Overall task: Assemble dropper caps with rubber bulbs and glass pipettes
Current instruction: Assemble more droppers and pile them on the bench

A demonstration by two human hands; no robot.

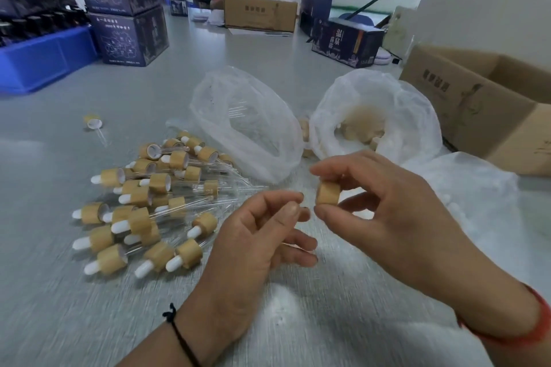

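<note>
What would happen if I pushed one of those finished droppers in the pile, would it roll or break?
A dropper in the pile has a round wooden-looking cap, so it would probably roll, likely in a curve, since the cap is wider than the bulb. The thin clear tubes look like glass, so they may snap if pushed hard. Being small, it probably feels light.

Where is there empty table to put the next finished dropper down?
Bare table lies near the person, left of the left hand and below the pile of finished droppers. More lies between the pile and the blue bin, with one lone dropper there. It is crowded ahead of the right hand, with two plastic bags and a cardboard box.
</note>
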